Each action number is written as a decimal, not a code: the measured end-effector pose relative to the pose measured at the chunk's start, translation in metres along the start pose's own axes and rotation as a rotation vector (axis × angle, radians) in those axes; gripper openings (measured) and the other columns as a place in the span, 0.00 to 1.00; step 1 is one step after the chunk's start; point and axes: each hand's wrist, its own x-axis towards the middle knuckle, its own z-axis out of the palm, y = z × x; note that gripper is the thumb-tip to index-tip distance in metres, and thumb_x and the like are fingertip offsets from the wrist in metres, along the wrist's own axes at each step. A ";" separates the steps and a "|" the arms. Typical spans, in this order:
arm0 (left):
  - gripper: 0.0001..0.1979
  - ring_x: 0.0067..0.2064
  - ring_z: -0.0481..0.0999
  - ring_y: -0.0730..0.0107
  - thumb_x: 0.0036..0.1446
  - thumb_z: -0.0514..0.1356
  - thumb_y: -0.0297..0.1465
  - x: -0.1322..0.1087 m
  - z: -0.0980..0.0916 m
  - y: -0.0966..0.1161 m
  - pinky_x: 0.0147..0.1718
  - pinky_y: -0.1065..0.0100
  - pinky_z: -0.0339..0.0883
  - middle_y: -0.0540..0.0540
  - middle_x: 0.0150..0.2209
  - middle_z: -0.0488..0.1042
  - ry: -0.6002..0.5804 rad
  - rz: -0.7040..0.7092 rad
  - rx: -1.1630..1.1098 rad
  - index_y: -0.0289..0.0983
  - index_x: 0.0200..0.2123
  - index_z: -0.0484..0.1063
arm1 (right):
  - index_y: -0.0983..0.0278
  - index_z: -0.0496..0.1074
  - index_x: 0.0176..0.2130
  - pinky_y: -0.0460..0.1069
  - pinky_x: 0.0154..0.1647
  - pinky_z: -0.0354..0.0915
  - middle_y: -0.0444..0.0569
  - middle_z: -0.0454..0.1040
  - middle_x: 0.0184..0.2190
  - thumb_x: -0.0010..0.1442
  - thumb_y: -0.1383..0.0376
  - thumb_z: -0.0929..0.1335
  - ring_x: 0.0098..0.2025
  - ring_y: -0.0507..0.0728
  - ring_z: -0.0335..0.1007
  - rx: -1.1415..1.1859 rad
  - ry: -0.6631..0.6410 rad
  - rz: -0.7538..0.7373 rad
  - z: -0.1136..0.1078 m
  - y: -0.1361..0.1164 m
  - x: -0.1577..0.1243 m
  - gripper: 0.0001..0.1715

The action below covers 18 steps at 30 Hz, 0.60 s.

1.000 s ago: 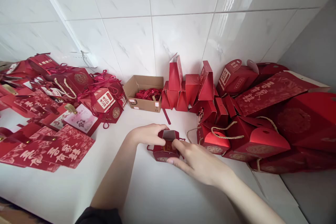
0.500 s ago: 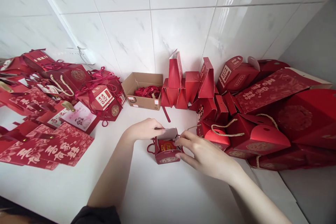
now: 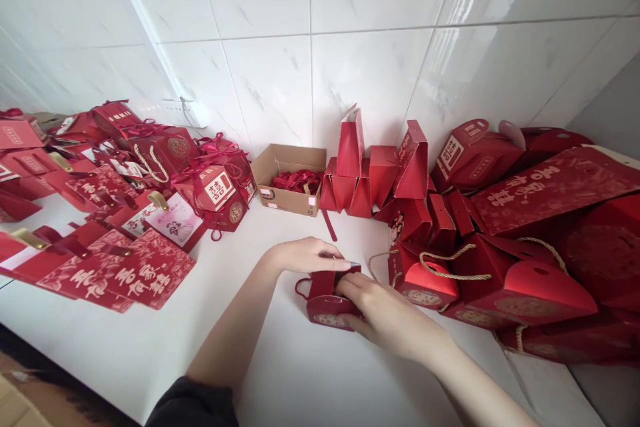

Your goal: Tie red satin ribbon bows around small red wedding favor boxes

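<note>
A small red gift box (image 3: pixel 332 312) with a gold pattern on its front stands on the white table in front of me. A red cord loop sticks out at its left side. My left hand (image 3: pixel 310 257) reaches over from behind, closed on the box's rear flap, thumb along the top. My right hand (image 3: pixel 373 303) grips the right side, with fingers over the top opening and the thumb at the front. Those fingers hide the box's right end and its inside.
Behind stands a cardboard box (image 3: pixel 289 203) of red ribbons, with folded red cartons (image 3: pixel 350 173) beside it. Red boxes with rope handles (image 3: pixel 530 273) crowd the right. Red gift bags (image 3: pixel 155 267) and ribboned boxes (image 3: pixel 215 187) fill the left. A tiled wall (image 3: pixel 270 80) closes the back.
The box's rear flap has folded forward over the opening, covering the red packet seen inside before. My right fingers have moved in over the top. The camera view has shifted left.
</note>
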 end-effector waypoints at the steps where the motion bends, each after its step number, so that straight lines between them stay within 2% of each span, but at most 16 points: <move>1: 0.25 0.49 0.75 0.61 0.56 0.58 0.51 -0.002 -0.004 -0.004 0.45 0.68 0.65 0.48 0.50 0.77 -0.035 0.020 -0.008 0.44 0.51 0.75 | 0.62 0.68 0.43 0.52 0.38 0.68 0.50 0.73 0.43 0.63 0.63 0.67 0.43 0.60 0.72 0.002 0.005 0.005 -0.002 0.000 0.000 0.07; 4: 0.30 0.48 0.75 0.59 0.45 0.68 0.44 -0.003 -0.007 -0.013 0.43 0.68 0.67 0.47 0.48 0.77 -0.056 -0.003 0.063 0.43 0.53 0.73 | 0.62 0.67 0.44 0.52 0.38 0.70 0.51 0.71 0.46 0.62 0.64 0.68 0.42 0.59 0.72 0.010 0.068 0.035 -0.003 0.000 0.001 0.10; 6: 0.30 0.43 0.77 0.59 0.42 0.69 0.42 0.002 -0.004 -0.016 0.39 0.68 0.68 0.47 0.45 0.78 -0.054 -0.072 0.107 0.42 0.50 0.74 | 0.62 0.66 0.52 0.56 0.48 0.70 0.54 0.67 0.56 0.60 0.64 0.69 0.52 0.62 0.69 -0.020 0.175 0.047 0.000 0.002 0.003 0.20; 8: 0.24 0.38 0.77 0.61 0.44 0.67 0.40 0.007 0.000 -0.015 0.34 0.68 0.68 0.47 0.40 0.79 -0.061 -0.123 0.138 0.40 0.46 0.76 | 0.62 0.58 0.63 0.60 0.61 0.62 0.56 0.57 0.65 0.60 0.63 0.69 0.64 0.64 0.57 -0.070 0.228 0.048 0.004 0.005 0.005 0.34; 9: 0.21 0.36 0.77 0.61 0.46 0.65 0.40 0.008 0.001 -0.015 0.33 0.68 0.67 0.47 0.38 0.79 -0.076 -0.129 0.154 0.39 0.44 0.76 | 0.62 0.52 0.66 0.62 0.65 0.56 0.56 0.52 0.68 0.62 0.61 0.67 0.68 0.63 0.50 -0.082 0.207 0.051 0.007 0.007 0.005 0.38; 11: 0.18 0.36 0.77 0.62 0.48 0.64 0.38 0.006 -0.001 -0.015 0.33 0.68 0.67 0.46 0.37 0.79 -0.102 -0.098 0.164 0.38 0.43 0.77 | 0.64 0.45 0.70 0.62 0.68 0.52 0.55 0.47 0.70 0.67 0.57 0.62 0.71 0.61 0.43 -0.082 0.103 0.076 0.012 0.011 0.007 0.39; 14: 0.23 0.45 0.77 0.62 0.50 0.63 0.35 -0.008 -0.011 -0.023 0.42 0.68 0.69 0.44 0.48 0.78 -0.094 -0.030 0.047 0.38 0.51 0.74 | 0.65 0.46 0.70 0.61 0.69 0.50 0.52 0.44 0.71 0.70 0.54 0.55 0.72 0.60 0.38 -0.111 -0.014 0.104 0.019 0.014 0.009 0.35; 16: 0.25 0.52 0.75 0.61 0.53 0.62 0.35 -0.018 -0.021 -0.033 0.49 0.67 0.68 0.42 0.55 0.74 -0.010 -0.036 -0.062 0.38 0.55 0.71 | 0.65 0.45 0.70 0.62 0.69 0.49 0.50 0.40 0.71 0.71 0.56 0.53 0.72 0.60 0.36 -0.157 -0.033 0.112 0.022 0.012 0.011 0.34; 18: 0.22 0.54 0.74 0.60 0.55 0.61 0.37 -0.021 -0.035 -0.045 0.51 0.65 0.67 0.42 0.55 0.74 0.202 -0.074 -0.097 0.38 0.53 0.73 | 0.66 0.45 0.70 0.62 0.68 0.50 0.50 0.39 0.71 0.71 0.57 0.53 0.72 0.60 0.36 -0.186 -0.045 0.129 0.024 0.009 0.013 0.33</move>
